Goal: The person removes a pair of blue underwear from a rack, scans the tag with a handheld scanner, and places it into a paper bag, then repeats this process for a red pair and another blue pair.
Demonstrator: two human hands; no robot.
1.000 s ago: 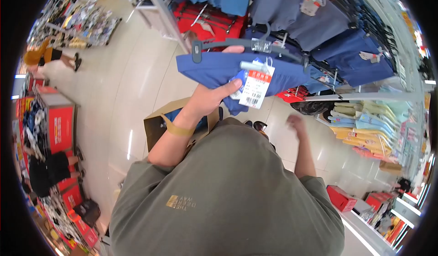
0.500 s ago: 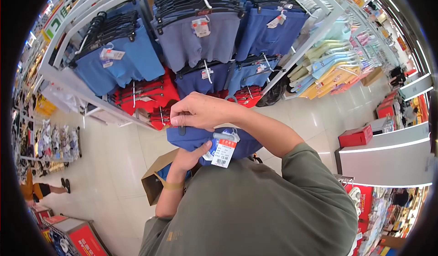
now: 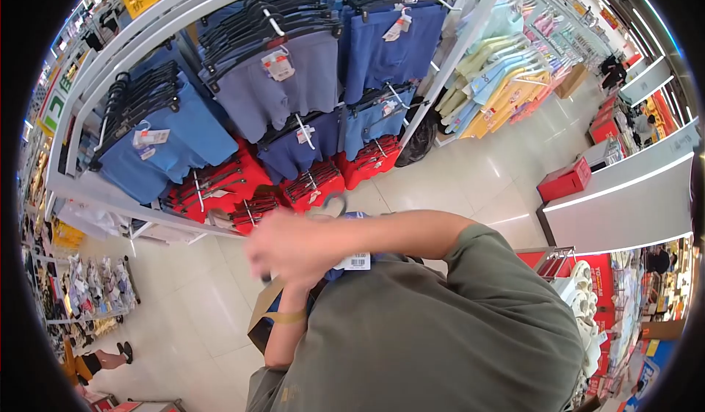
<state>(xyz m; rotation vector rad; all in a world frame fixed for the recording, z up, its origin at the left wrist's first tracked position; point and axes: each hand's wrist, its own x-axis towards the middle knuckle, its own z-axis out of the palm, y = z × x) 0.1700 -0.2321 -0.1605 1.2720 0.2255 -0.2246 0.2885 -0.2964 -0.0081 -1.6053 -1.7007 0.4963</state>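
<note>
My right hand (image 3: 288, 247) is motion-blurred and curled, crossing in front of my chest. A dark clip (image 3: 266, 276) of a hanger shows at its fingertips. My left hand (image 3: 296, 296) is below it, its fingers hidden behind my right hand, at the folded blue shorts (image 3: 334, 274). Most of the shorts are covered by my right hand and forearm. A white price tag (image 3: 358, 262) hangs from them against my shirt. Beyond my forearm the hanger's grey hook (image 3: 335, 204) sticks out.
In front stands a white-framed rack (image 3: 139, 205) with blue shorts (image 3: 176, 151) and red garments (image 3: 242, 170) on black hangers. A brown cardboard box (image 3: 263, 305) is below my left forearm. Pastel clothes (image 3: 496, 85) hang at the right. A person's legs (image 3: 110, 358) show at the lower left.
My right hand has moved down and toward me, now covering my left hand and much of the shorts. The view has shifted, so the rack sits further left.
</note>
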